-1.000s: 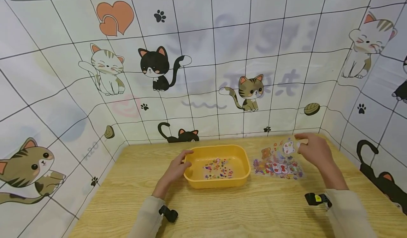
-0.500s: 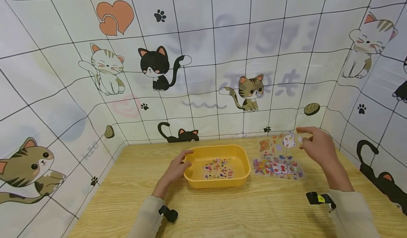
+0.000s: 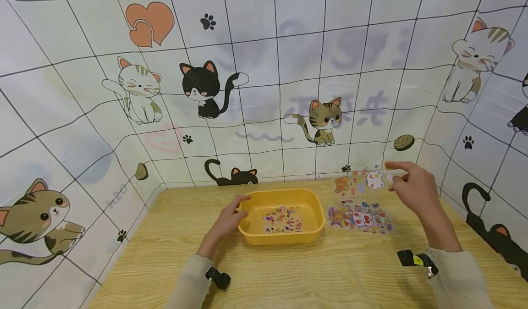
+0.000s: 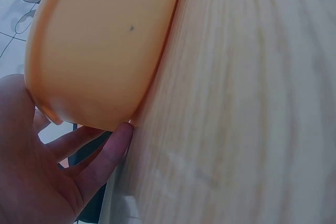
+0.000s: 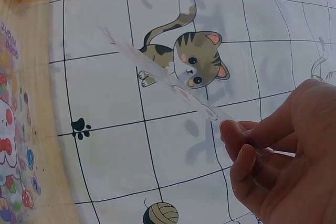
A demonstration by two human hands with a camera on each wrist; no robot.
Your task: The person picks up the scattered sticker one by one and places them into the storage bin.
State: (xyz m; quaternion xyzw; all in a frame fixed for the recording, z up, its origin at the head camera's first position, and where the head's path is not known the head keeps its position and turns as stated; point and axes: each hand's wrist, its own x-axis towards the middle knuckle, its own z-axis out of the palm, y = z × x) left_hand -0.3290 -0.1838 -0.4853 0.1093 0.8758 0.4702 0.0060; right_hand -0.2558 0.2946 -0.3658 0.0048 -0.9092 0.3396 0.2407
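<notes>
Leftmost, a left hand (image 3: 226, 219) grips the near-left end of a yellow tray (image 3: 284, 239), thumb and index hooked over its rim, the other fingers spread down the outer wall in the left wrist view. The tray stands on a wooden desk (image 3: 165, 249), its long axis running left to right; colourful bits (image 3: 283, 218) lie inside it, perhaps on a clear sheet, though I cannot tell for sure. Just beside the tray's right end, a patterned sheet (image 3: 360, 218) lies on the desk, its long axis also left to right. Above and beyond that sheet hangs a clear sticker sheet (image 3: 362, 187), off the desk, reaching leftward from the right hand (image 3: 414, 185). Those right fingers are closed tight, pinching its right edge. So the tray lies left of and nearer the person than the clear sticker sheet, whose free end points toward the tray's side; the left hand is well apart, at the tray's opposite end.
</notes>
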